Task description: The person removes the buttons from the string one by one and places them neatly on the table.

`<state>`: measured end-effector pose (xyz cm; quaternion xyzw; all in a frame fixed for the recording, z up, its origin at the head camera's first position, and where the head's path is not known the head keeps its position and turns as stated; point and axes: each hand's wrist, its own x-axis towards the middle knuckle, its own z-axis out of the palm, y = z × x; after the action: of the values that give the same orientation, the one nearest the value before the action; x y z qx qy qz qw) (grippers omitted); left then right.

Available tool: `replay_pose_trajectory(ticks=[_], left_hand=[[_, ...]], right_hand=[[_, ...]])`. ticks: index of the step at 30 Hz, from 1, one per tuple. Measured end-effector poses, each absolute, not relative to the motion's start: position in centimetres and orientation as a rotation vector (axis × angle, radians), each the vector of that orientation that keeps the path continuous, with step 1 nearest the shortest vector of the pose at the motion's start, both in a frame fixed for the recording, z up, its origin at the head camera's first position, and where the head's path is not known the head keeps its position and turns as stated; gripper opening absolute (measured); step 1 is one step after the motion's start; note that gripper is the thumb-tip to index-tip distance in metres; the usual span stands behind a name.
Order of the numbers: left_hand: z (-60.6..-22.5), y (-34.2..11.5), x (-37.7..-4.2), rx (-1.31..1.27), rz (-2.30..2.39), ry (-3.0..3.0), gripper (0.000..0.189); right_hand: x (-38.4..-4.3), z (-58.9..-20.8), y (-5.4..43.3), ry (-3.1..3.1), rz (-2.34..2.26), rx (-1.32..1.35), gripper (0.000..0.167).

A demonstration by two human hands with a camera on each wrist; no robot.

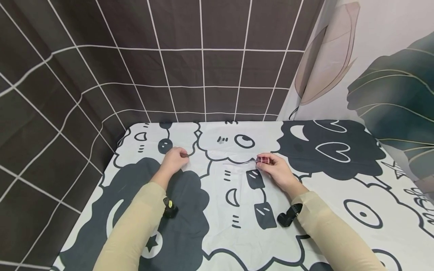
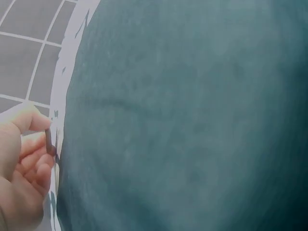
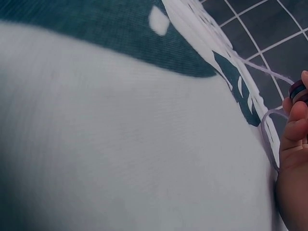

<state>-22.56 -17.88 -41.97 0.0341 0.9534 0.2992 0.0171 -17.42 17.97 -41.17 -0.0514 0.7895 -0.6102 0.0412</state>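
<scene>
In the head view my right hand (image 1: 279, 173) pinches a small red cylinder with pale lines (image 1: 263, 160), much like a spool, between thumb and fingers. A thin pale cord (image 1: 234, 164) runs left from it over the cloth. The right wrist view shows the same banded piece (image 3: 299, 91) at the edge, with lilac cord (image 3: 264, 126) looping from it. My left hand (image 1: 173, 162) hovers over the cloth to the left, thumb and forefinger together. Seen from the left wrist, a small reddish-brown piece (image 2: 49, 139) sits between those fingertips; its kind is unclear.
A black-and-white cartoon cloth (image 1: 217, 229) covers the surface under both hands. Dark grid-patterned fabric (image 1: 179, 67) hangs behind and at left. A leaf-print curtain (image 1: 396, 90) hangs at right. Black wrist cameras (image 1: 288, 216) sit on both wrists.
</scene>
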Motion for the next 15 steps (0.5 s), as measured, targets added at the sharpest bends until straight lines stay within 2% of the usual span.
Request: replay_pose_trajectory(ticks=[15], left_hand=[[-41.67, -18.52, -22.33, 0.214, 0.805, 2.994, 0.026]], right_hand=[[-17.33, -41.13, 17.97, 2.400, -1.870, -0.137, 0.037]])
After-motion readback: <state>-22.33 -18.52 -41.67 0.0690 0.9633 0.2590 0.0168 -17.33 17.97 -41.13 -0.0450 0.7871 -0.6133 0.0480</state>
